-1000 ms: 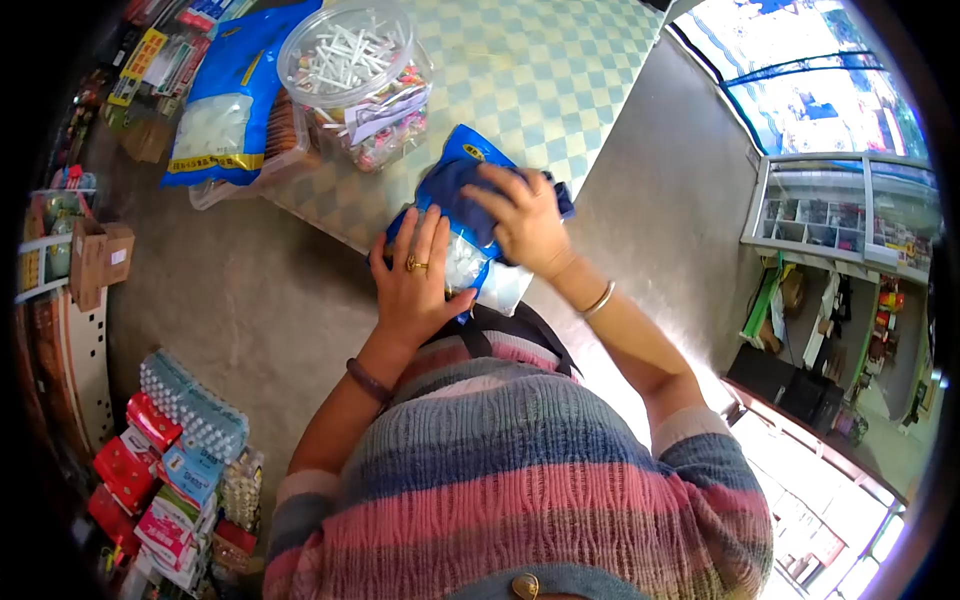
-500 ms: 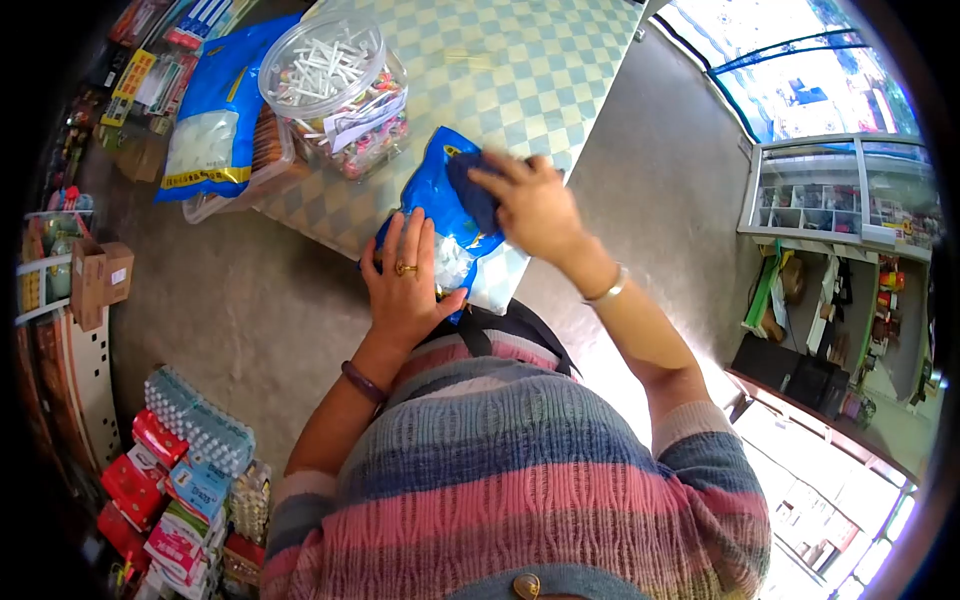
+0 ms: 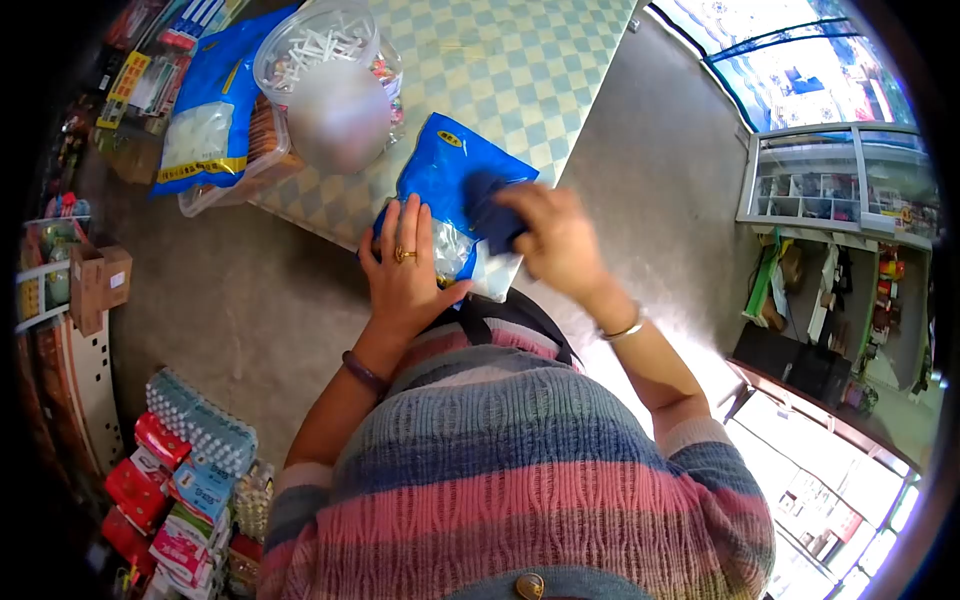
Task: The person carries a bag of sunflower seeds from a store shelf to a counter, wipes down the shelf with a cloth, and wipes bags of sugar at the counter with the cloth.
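A blue plastic bag (image 3: 440, 155) with a clear window showing white contents lies on the near corner of the checked tabletop. My left hand (image 3: 408, 265) rests on the bag's left side with its fingers stretched out, a ring on one of them. Over the bag's right side, my right hand (image 3: 558, 235) grips a dark blue cloth (image 3: 492, 212). The cloth and the right fingers are smeared by motion, so whether the cloth touches the bag is hard to tell.
On the checked table (image 3: 510, 60) stands a clear tub of white-stick lollipops (image 3: 320, 45), partly blurred. Another blue bag (image 3: 210, 125) lies on a plastic box (image 3: 270, 160) at left. Stacked packs (image 3: 190, 490) and egg trays (image 3: 200, 420) occupy the floor; a glass cabinet (image 3: 810, 190) stands right.
My right hand has moved down and to the right with the cloth, uncovering more of the bag's upper part. My left hand has stayed on the bag.
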Tool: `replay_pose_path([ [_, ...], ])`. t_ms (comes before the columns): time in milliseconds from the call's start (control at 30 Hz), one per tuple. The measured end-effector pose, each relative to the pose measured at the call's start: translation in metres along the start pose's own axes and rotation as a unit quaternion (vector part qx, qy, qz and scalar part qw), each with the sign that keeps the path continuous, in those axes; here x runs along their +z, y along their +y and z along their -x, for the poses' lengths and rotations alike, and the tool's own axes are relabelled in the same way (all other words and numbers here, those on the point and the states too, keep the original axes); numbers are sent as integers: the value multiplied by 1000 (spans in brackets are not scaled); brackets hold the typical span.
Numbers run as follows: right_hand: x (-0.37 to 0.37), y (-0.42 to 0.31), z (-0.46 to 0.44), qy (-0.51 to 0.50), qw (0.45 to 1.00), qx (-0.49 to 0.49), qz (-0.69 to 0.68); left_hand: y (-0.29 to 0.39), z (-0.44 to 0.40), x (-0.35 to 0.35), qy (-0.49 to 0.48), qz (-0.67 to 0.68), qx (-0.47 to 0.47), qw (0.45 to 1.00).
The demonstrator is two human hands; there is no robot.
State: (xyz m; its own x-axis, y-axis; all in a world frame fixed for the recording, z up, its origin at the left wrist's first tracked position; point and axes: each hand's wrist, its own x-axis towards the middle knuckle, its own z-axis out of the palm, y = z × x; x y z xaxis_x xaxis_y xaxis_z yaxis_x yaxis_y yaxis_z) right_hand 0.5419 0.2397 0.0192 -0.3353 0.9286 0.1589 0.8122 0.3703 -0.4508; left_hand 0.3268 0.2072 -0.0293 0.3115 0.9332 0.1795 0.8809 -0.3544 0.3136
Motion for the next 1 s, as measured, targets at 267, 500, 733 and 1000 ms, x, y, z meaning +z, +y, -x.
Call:
replay_pose_path([
  [267,17,-18,31,-82,996,-21,-37,1,1,6,1,-22,3,1000],
  [500,17,2,50,-127,985,-110,32,6,1,1,-21,-17,-9,1000],
  [733,-10,-11,33,-20,980,-198,-21,5,2,-3,-38,13,-14,999],
  [1000,23,19,8,6,980,-156,127,4,2,-2,-35,15,2,999],
])
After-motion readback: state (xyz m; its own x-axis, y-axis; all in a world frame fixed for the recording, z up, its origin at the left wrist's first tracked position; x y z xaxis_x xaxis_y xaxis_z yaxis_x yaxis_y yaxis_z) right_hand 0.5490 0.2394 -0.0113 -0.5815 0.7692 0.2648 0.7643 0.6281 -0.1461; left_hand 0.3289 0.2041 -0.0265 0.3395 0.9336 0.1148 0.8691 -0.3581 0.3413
